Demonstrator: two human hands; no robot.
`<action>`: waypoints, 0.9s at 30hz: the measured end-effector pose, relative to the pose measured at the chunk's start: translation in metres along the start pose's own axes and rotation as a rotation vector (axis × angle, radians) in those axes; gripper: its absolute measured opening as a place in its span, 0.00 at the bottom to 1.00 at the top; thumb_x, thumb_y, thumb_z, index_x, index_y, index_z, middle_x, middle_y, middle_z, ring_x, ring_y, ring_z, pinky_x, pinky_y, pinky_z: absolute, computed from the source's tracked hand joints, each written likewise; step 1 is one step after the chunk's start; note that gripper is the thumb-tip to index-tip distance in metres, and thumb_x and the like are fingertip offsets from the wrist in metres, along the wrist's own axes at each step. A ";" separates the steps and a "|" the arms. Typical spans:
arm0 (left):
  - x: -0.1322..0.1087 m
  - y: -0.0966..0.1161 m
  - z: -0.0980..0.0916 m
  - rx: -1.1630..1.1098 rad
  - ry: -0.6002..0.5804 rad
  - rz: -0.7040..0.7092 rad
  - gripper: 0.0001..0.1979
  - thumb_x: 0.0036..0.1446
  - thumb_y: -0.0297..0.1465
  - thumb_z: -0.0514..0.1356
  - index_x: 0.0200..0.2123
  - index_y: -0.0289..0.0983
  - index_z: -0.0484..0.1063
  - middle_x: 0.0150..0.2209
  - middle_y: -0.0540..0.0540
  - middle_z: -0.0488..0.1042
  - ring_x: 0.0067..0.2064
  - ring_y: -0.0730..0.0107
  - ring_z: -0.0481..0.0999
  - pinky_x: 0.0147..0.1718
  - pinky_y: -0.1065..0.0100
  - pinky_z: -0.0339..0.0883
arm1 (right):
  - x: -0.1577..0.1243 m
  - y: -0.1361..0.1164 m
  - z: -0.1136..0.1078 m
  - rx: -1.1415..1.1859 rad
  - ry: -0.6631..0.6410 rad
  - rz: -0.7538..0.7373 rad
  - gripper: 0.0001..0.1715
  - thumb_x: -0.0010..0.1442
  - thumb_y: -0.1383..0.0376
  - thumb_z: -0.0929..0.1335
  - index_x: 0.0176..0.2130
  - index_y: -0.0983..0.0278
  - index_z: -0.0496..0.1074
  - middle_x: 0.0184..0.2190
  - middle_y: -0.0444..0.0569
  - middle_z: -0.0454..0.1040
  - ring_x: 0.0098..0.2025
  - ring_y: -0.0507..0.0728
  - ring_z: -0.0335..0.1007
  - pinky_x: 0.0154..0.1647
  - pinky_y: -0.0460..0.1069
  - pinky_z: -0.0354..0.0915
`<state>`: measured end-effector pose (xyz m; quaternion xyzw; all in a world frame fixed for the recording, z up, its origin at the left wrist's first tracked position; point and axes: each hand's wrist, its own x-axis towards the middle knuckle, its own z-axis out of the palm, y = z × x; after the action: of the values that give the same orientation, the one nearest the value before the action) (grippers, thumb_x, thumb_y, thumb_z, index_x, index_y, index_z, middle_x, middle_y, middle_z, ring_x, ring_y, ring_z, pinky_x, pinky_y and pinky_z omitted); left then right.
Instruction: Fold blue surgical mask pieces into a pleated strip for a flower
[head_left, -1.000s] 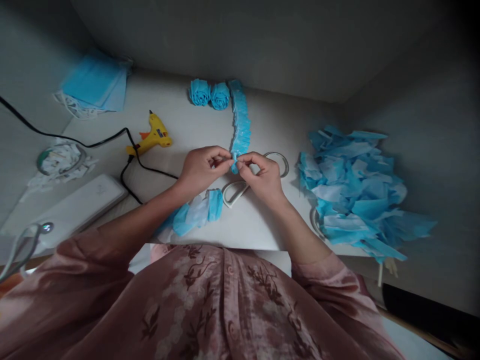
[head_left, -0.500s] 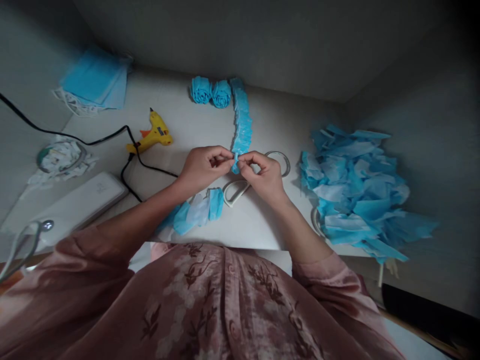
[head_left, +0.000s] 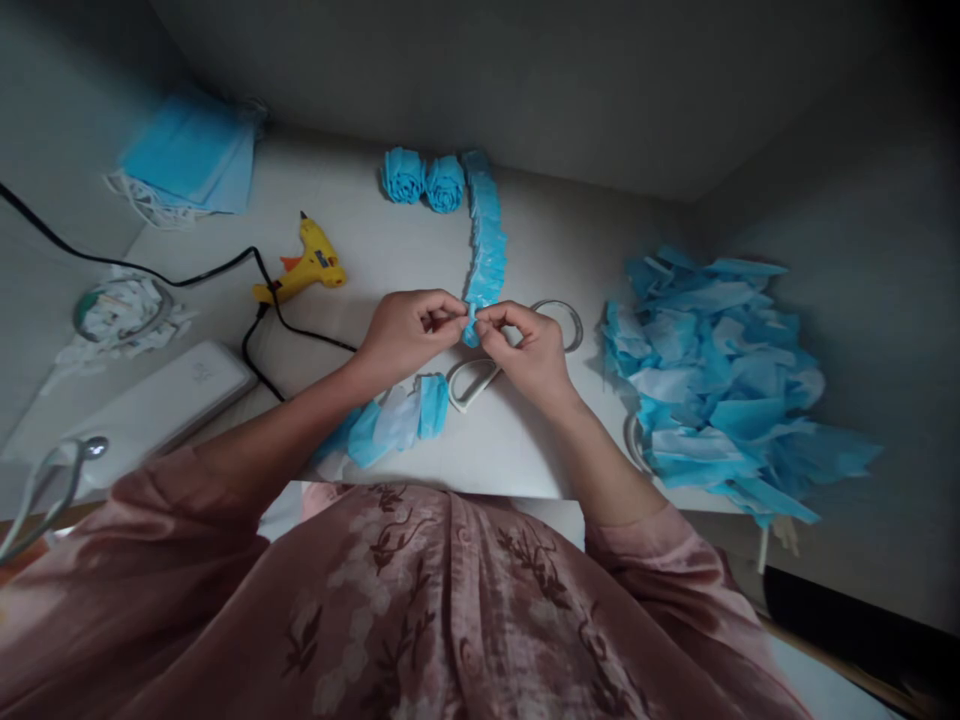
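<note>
Both hands meet at the near end of a long strip of pleated blue fabric [head_left: 486, 225] that runs away from me to the back of the table. My left hand [head_left: 411, 328] pinches this end from the left, thumb against fingertips. From the other side my right hand [head_left: 529, 352] pinches it too. The near end looks narrow and rolled between the fingertips, which hide part of it. Two rolled blue fabric roses [head_left: 403, 176] stand at the back, left of the strip. Under and beside my right hand lie scissors with pale handles [head_left: 474, 386], partly covered.
A yellow glue gun [head_left: 311, 262] with a black cord lies to the left. Blue face masks [head_left: 187, 155] are stacked behind it. A white power bank [head_left: 169, 400] and white scraps [head_left: 124, 312] sit far left. Blue fabric pieces [head_left: 720, 370] are heaped right; several more [head_left: 397, 420] lie near my left forearm.
Hardly anything differs. Both hands keep their pinch on the strip's near end, and the view has shifted very slightly.
</note>
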<state>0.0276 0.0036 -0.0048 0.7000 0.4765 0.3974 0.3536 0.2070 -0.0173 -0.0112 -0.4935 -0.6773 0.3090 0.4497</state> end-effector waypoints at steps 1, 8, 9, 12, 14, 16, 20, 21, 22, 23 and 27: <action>0.000 0.000 0.000 0.001 0.000 0.001 0.07 0.51 0.34 0.62 0.29 0.37 0.79 0.20 0.53 0.70 0.23 0.76 0.63 0.23 0.73 0.55 | 0.000 0.000 0.000 -0.002 -0.001 -0.001 0.07 0.58 0.62 0.68 0.32 0.62 0.76 0.26 0.43 0.74 0.30 0.52 0.68 0.36 0.48 0.64; 0.000 -0.001 0.000 -0.025 -0.005 -0.010 0.08 0.51 0.33 0.61 0.29 0.36 0.78 0.21 0.52 0.71 0.24 0.76 0.65 0.24 0.72 0.57 | 0.000 -0.001 -0.001 0.010 -0.005 -0.006 0.08 0.59 0.63 0.68 0.31 0.63 0.76 0.26 0.43 0.73 0.30 0.52 0.67 0.35 0.48 0.64; 0.000 -0.001 0.000 -0.033 -0.006 -0.012 0.08 0.51 0.33 0.61 0.29 0.36 0.78 0.21 0.52 0.71 0.24 0.76 0.65 0.24 0.72 0.57 | 0.000 -0.001 -0.001 0.009 -0.007 0.000 0.08 0.59 0.62 0.68 0.31 0.63 0.76 0.26 0.43 0.74 0.30 0.52 0.67 0.35 0.48 0.64; 0.000 -0.002 0.000 -0.050 -0.014 -0.019 0.08 0.51 0.33 0.60 0.29 0.36 0.79 0.22 0.52 0.71 0.24 0.75 0.65 0.25 0.72 0.58 | 0.001 -0.001 -0.001 0.010 -0.012 0.010 0.08 0.58 0.62 0.68 0.31 0.62 0.76 0.26 0.43 0.74 0.30 0.52 0.68 0.35 0.47 0.64; 0.000 -0.003 0.000 -0.051 -0.019 -0.022 0.09 0.52 0.33 0.60 0.30 0.36 0.79 0.22 0.52 0.71 0.24 0.75 0.65 0.24 0.73 0.58 | 0.001 0.000 -0.001 0.017 -0.013 0.010 0.08 0.58 0.61 0.68 0.31 0.63 0.76 0.25 0.43 0.74 0.29 0.52 0.67 0.35 0.47 0.64; 0.000 -0.003 -0.001 -0.054 -0.021 -0.023 0.09 0.52 0.32 0.59 0.30 0.37 0.79 0.21 0.52 0.71 0.24 0.75 0.65 0.24 0.73 0.57 | 0.000 0.000 -0.002 0.021 -0.010 0.013 0.08 0.58 0.62 0.69 0.31 0.62 0.76 0.25 0.43 0.74 0.29 0.52 0.67 0.35 0.47 0.64; 0.000 -0.003 -0.001 -0.065 -0.016 -0.025 0.09 0.52 0.33 0.61 0.30 0.36 0.80 0.21 0.52 0.71 0.25 0.75 0.65 0.24 0.73 0.57 | 0.000 0.000 -0.002 0.019 -0.012 0.005 0.07 0.59 0.62 0.69 0.31 0.62 0.76 0.25 0.43 0.73 0.29 0.52 0.67 0.35 0.47 0.64; 0.000 -0.003 -0.001 -0.065 -0.011 -0.023 0.09 0.52 0.34 0.62 0.30 0.36 0.81 0.21 0.52 0.71 0.25 0.75 0.66 0.24 0.73 0.58 | 0.000 0.000 -0.002 0.022 -0.012 0.001 0.07 0.59 0.62 0.69 0.31 0.62 0.76 0.25 0.43 0.73 0.29 0.52 0.67 0.35 0.47 0.64; 0.000 -0.003 -0.001 -0.064 -0.007 -0.021 0.09 0.52 0.34 0.62 0.30 0.36 0.81 0.21 0.52 0.71 0.25 0.75 0.66 0.24 0.73 0.58 | 0.001 0.000 -0.002 0.027 -0.012 0.000 0.08 0.59 0.62 0.69 0.31 0.62 0.76 0.25 0.43 0.74 0.29 0.51 0.67 0.35 0.47 0.64; 0.000 -0.003 -0.001 -0.060 -0.005 -0.019 0.08 0.52 0.34 0.62 0.30 0.36 0.81 0.21 0.52 0.71 0.25 0.75 0.66 0.24 0.72 0.58 | 0.001 0.000 -0.002 0.033 -0.013 0.002 0.08 0.59 0.62 0.69 0.31 0.62 0.76 0.25 0.43 0.74 0.29 0.51 0.67 0.35 0.47 0.64; 0.001 -0.003 -0.002 -0.051 -0.017 -0.029 0.08 0.53 0.32 0.62 0.30 0.36 0.80 0.22 0.51 0.72 0.25 0.74 0.66 0.25 0.72 0.58 | 0.002 0.000 -0.002 0.047 -0.021 0.030 0.08 0.58 0.61 0.69 0.31 0.62 0.76 0.25 0.42 0.73 0.29 0.52 0.66 0.35 0.47 0.63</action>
<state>0.0250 0.0056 -0.0066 0.6871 0.4735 0.3981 0.3811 0.2084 -0.0157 -0.0100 -0.4898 -0.6671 0.3365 0.4492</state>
